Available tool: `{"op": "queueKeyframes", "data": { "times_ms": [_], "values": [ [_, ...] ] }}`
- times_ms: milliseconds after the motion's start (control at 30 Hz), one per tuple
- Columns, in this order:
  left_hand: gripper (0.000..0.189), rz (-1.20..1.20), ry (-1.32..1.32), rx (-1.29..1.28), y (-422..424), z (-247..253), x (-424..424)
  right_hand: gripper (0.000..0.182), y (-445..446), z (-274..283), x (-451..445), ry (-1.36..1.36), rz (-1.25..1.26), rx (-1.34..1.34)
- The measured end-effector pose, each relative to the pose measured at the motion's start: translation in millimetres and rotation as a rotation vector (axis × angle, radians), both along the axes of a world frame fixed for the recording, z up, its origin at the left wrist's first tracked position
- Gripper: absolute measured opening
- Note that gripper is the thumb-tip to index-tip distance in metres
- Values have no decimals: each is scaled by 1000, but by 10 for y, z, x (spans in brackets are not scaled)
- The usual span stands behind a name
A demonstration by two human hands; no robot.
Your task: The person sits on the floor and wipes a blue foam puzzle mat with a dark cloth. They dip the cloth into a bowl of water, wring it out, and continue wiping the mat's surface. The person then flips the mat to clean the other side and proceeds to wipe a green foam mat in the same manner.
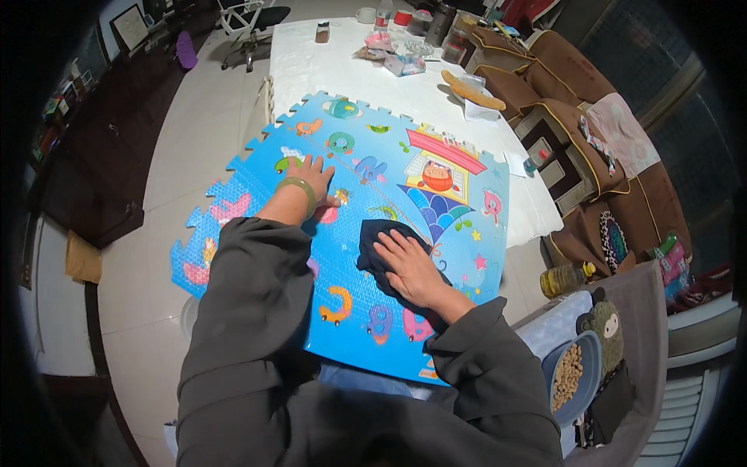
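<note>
A blue foam play mat [350, 245] with jigsaw edges, printed letters and a cartoon house lies over the near part of a table covered in white. My left hand [312, 181], with a green bangle at the wrist, rests on the mat's left side, fingers spread and holding nothing. My right hand [413, 269] lies flat on a dark cloth [373, 233], pressing it against the mat right of centre. The fingers reach over the cloth, and part of it is hidden under the palm.
On the white tabletop [327, 64] stand a small jar [322, 32], plastic bags [404, 64], bottles and a plate with a long bread-like piece [473, 92]. A capped bottle [536, 160] stands near the right edge. At lower right are an oil bottle [563, 280] and a bowl of peanuts [594, 356].
</note>
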State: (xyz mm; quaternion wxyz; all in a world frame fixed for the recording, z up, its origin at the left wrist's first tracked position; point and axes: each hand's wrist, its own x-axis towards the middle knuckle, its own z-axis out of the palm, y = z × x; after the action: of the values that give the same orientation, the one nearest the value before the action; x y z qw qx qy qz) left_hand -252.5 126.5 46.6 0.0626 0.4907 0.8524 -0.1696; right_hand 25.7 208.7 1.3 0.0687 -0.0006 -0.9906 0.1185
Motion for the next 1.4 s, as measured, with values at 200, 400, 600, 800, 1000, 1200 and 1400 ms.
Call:
{"op": "queueKeyframes", "data": {
  "times_ms": [200,400,600,800,1000,1200,1400],
  "values": [
    [74,-33,-6,48,-147,110,210,46,-36,19,416,43,-29,-708],
    [62,-150,-418,171,-510,407,482,37,-85,139,638,296,-628,-2185],
    [62,-249,-914,592,-1124,542,1143,50,-317,258,668,369,-174,-2434],
    [64,-62,-1466,849,-1510,278,1525,54,-567,372,661,367,-28,-2493],
    [74,151,-1732,975,-1592,68,1813,50,-784,538,700,374,33,-2466],
    [48,222,-1695,1131,-1603,95,1994,50,-957,476,704,401,-26,-2449],
    [40,161,-1863,1125,-1621,160,2155,74,-1268,594,747,336,-135,-1768]
  ]
}}
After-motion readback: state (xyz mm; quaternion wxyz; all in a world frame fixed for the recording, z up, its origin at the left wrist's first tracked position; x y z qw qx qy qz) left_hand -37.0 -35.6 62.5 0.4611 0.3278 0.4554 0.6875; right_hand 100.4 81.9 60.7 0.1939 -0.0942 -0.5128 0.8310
